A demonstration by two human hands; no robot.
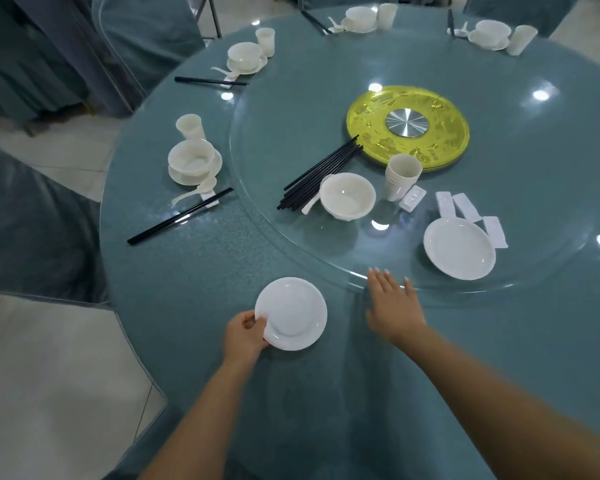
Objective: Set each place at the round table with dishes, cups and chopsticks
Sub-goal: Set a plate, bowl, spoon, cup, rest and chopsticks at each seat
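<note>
My left hand grips the left rim of a small white plate that lies on the teal round table at its near edge. My right hand hovers flat with fingers spread, empty, at the near rim of the glass turntable. On the turntable lie a bundle of black chopsticks, a white bowl with a spoon beside it, stacked cups, several white chopstick rests and another white plate.
Finished settings of plate, bowl, cup, spoon and chopsticks stand at the left, the far left and at two places along the far edge. A yellow disc marks the turntable's centre. Covered chairs ring the table.
</note>
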